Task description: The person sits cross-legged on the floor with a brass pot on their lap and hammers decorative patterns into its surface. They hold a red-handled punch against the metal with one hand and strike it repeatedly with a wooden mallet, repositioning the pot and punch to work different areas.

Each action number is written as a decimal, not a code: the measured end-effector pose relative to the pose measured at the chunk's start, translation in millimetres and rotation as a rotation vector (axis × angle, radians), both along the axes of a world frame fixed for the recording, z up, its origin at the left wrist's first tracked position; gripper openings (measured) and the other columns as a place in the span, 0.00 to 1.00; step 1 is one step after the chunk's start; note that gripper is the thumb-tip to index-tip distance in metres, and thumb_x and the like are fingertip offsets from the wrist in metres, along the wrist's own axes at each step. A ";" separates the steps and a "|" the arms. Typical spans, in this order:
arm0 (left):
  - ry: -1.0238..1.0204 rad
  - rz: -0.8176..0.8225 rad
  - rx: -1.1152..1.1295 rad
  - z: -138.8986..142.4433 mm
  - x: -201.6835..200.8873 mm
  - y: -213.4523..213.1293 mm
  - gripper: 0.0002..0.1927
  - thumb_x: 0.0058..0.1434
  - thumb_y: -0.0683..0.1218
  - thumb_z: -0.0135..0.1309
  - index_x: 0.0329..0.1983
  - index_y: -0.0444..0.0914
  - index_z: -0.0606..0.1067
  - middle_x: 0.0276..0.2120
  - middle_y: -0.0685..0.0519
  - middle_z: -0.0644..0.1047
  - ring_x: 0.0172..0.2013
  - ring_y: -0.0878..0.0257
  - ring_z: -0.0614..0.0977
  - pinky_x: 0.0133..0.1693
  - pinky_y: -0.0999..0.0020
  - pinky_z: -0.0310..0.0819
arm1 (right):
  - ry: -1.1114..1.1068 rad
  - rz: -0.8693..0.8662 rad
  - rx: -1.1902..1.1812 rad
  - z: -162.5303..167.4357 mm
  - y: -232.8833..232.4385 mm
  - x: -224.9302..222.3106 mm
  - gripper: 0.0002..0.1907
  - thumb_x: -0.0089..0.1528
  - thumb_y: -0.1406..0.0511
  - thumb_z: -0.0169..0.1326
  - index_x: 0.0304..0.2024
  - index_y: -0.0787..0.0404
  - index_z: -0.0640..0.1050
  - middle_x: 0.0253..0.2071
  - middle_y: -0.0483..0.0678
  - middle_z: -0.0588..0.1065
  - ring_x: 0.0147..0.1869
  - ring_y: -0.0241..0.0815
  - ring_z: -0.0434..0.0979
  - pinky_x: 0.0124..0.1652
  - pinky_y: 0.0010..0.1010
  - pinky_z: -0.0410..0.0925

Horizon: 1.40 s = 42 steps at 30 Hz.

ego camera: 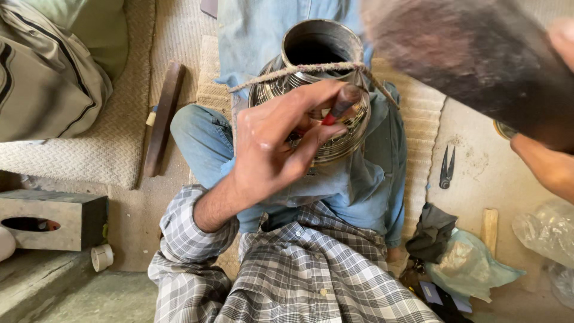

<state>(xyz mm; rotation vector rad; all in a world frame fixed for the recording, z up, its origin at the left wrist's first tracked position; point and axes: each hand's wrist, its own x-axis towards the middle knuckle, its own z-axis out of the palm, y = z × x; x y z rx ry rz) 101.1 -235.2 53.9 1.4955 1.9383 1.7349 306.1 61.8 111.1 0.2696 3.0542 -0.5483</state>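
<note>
I see the metal pot (317, 90) lying tilted in the lap, its dark open mouth facing away from me, a frayed cord (311, 70) stretched across its neck. Everything else I place from this pot.

My left hand (272, 143) rests against the near side of the pot, the grip closed narrow around a small chisel (341, 103) with a red band, whose tip touches the pot's patterned shoulder. The checked sleeve runs from that hand back toward me.

Up and to the right of the pot, my right hand (547, 161) shows only partly at the frame edge; it carries a large blurred mallet (478, 54) raised above the pot. I cannot tell how tightly that grip closes, since the fingers are mostly out of view.

Right of the pot, on the floor, lie black pincers (446, 168). Nearer me from there sit a dark rag (431, 230) and a pale green bag (472, 263). Left of the pot a wooden slat (162, 119) lies on the woven mat (119, 149), and farther left and nearer stands a grey block (66, 216) with an oval hole.
</note>
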 end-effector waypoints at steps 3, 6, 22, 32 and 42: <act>0.062 -0.080 -0.034 7.3 -9.7 3.9 0.24 0.71 0.39 0.63 0.67 0.40 0.70 0.51 0.51 0.82 0.45 0.66 0.88 0.45 0.73 0.87 | -0.032 -0.012 0.056 -9.7 -1.4 22.4 0.48 0.56 0.75 0.61 0.76 0.65 0.56 0.45 0.63 0.76 0.41 0.49 0.80 0.39 0.37 0.73; 0.186 -0.194 -0.026 13.8 -22.5 9.4 0.22 0.71 0.39 0.60 0.66 0.40 0.70 0.54 0.53 0.82 0.48 0.64 0.87 0.47 0.70 0.86 | 0.021 -0.066 0.017 -22.3 -9.3 43.5 0.48 0.55 0.75 0.61 0.76 0.66 0.56 0.45 0.63 0.77 0.41 0.50 0.81 0.39 0.38 0.73; 0.396 -0.751 -0.072 19.8 -54.3 36.6 0.29 0.66 0.38 0.59 0.70 0.42 0.69 0.51 0.57 0.84 0.49 0.59 0.86 0.35 0.62 0.77 | 0.652 -0.307 -0.265 -98.1 -70.3 100.9 0.27 0.61 0.80 0.61 0.57 0.78 0.62 0.38 0.60 0.73 0.36 0.50 0.78 0.34 0.33 0.70; 0.261 -0.365 -0.017 4.8 -27.8 12.5 0.24 0.73 0.40 0.58 0.69 0.46 0.65 0.50 0.60 0.82 0.45 0.63 0.85 0.43 0.68 0.81 | 0.174 -0.346 -0.265 -73.2 -49.5 79.2 0.08 0.71 0.73 0.59 0.44 0.62 0.71 0.32 0.49 0.72 0.30 0.39 0.73 0.33 0.26 0.68; 0.200 0.014 -0.047 -9.9 2.2 -4.8 0.29 0.67 0.32 0.59 0.68 0.46 0.67 0.51 0.57 0.82 0.40 0.65 0.86 0.41 0.71 0.80 | 0.053 -0.235 0.029 -86.7 16.8 53.7 0.10 0.66 0.73 0.58 0.49 0.69 0.74 0.37 0.51 0.72 0.33 0.39 0.73 0.36 0.29 0.67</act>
